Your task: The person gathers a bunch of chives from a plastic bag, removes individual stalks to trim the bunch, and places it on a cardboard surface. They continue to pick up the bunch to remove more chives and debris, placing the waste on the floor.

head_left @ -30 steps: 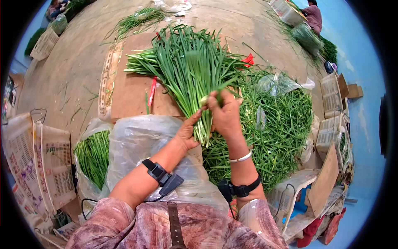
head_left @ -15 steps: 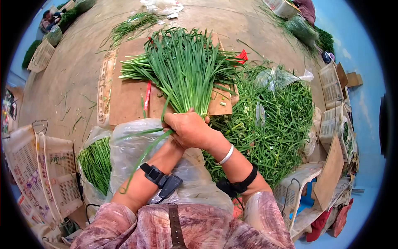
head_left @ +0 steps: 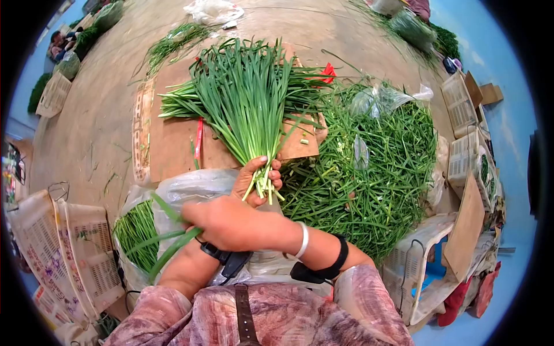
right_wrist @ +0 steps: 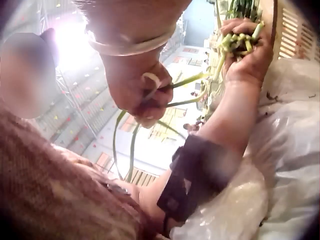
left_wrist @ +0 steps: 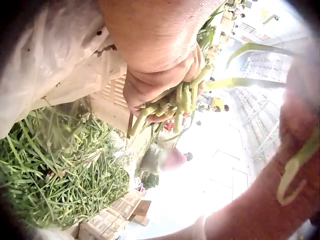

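Observation:
My left hand (head_left: 242, 183) grips a fanned bunch of garlic chives (head_left: 245, 109) near the cut ends, the leaves pointing away over a brown board (head_left: 173, 144). In the left wrist view the pale stem ends (left_wrist: 186, 100) stick out past the curled fingers. My right hand (head_left: 222, 222), blurred, is above the left forearm and pinches several loose chive leaves (head_left: 173, 254) that trail to the left. The right wrist view shows these leaves poking out both sides of the right fist (right_wrist: 137, 95). More chives (head_left: 179, 99) lie crosswise on the board beneath the bunch.
A big heap of loose green leaves (head_left: 375, 173) spreads to the right of the board. Clear plastic (head_left: 199, 184) covers the near side, beside a bag of upright chives (head_left: 135, 225). White crates (head_left: 86, 248) stand at left, others (head_left: 461, 155) at right. A red strip (head_left: 199, 138) lies on the board.
My right hand has gone from the stem ends leftward and nearer my body, over the left forearm, carrying loose leaves off. The left hand keeps its grip on the bunch, its stem ends now uncovered.

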The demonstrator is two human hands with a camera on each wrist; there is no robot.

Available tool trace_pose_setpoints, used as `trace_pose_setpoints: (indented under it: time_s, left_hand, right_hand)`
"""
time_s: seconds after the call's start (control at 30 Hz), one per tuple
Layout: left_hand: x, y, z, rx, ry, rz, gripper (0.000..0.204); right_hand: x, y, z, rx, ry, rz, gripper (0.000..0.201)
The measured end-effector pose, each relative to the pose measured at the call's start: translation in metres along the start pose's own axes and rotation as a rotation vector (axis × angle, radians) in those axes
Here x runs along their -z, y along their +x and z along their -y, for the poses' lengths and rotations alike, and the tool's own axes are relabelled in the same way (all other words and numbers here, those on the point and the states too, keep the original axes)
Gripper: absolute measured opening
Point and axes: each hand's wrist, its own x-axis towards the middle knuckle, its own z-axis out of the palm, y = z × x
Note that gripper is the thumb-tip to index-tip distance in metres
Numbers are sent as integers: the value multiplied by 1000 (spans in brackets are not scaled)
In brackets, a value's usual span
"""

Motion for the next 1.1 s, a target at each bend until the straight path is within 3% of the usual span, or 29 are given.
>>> trace_pose_setpoints:
  time_s: [0.07,0.13,0.17,0.2,0.23,0.27,0.33,0.4,0.43,0.47,0.53,0.6,0.67,0.73,0.8,0.87,0.97,1.1]
  left_hand:
    - [-6,-3,0,-6,-59,13,38]
    - [-35,-9,15,-303,138,-367,38]
    - [-9,-3,-2,-47,10,126,35]
    - [-10,-5,0,-35,-74,44,31]
    - [-12,-6,1,-38,-73,67,30]
    - [-13,-5,1,-39,-73,91,29]
    - [-12,-4,2,-44,-98,97,32]
    - [-14,-3,3,-55,-118,106,35]
    - [-17,-3,2,-53,-91,102,39]
    - [-17,-4,3,-49,-67,86,43]
    - [-8,-3,3,-33,-67,79,49]
    - [-10,-3,3,-18,-78,76,43]
    - [-8,-3,3,-28,-52,71,42]
    - [-7,-3,3,-46,-15,64,38]
    - [-2,-4,3,-83,85,22,46]
    - [1,-3,3,-83,76,-18,52]
    - [-4,-4,4,-62,64,16,68]
    - [-7,-4,8,-83,86,23,54]
  right_hand:
    - [24,-12,-12,-100,461,-252,16]
    - [67,-42,-34,-326,525,-471,14]
    - [84,-59,-40,-478,648,-710,15]
    - [102,-78,-46,-633,768,-949,23]
    - [119,-104,-65,-561,797,-1182,25]
    - [135,-140,-89,-402,922,-1190,26]
    - [147,-173,-113,-809,470,-1360,38]
    - [136,-204,-129,-1301,-683,-710,57]
    - [125,-207,-128,-1355,-780,-588,68]
    - [114,-199,-127,-1298,-720,-637,61]
    - [103,-164,-111,-1292,-517,-513,49]
    - [86,-128,-113,-1085,133,-667,40]
    - [79,-83,-102,-966,315,-521,33]
    - [72,-50,-110,-763,142,-485,34]
    - [60,-31,-135,-886,113,-458,35]
    - [58,-25,-142,-886,50,-435,32]
    - [59,-18,-135,-760,-81,-540,26]
    - [59,3,-119,-850,-263,-482,28]
